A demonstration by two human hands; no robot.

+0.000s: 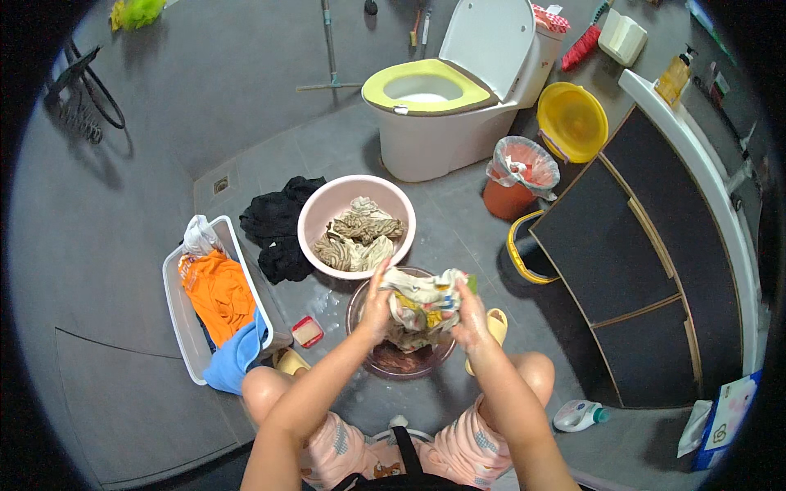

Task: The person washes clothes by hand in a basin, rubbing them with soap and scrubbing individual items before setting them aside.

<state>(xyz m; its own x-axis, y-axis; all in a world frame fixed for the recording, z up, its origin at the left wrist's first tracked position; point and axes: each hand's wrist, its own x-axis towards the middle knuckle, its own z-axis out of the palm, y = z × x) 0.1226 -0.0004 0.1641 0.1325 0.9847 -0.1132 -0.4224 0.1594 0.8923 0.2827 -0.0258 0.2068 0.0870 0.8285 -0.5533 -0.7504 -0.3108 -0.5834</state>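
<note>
Between my two hands is a bunched, wet-looking white garment [424,301] with a colourful print. My left hand [376,310] grips its left side and my right hand [470,319] its right side. The cloth is held over a dark, translucent round basin [368,362], which has brownish water or fabric in its bottom. Just beyond stands a pale pink basin [308,230] with twisted beige and cream clothes [362,236] in it. A bar of soap in a red dish [307,332] lies on the floor left of the dark basin.
At left, a clear plastic bin [174,307] holds an orange shirt [218,294] and blue cloth [236,356]. Black clothes [273,221] lie on the floor. Right are a lined red trash bin [506,199], a bucket [528,251], a cabinet [608,264] and a detergent bottle [577,416]. A toilet [442,144] stands behind.
</note>
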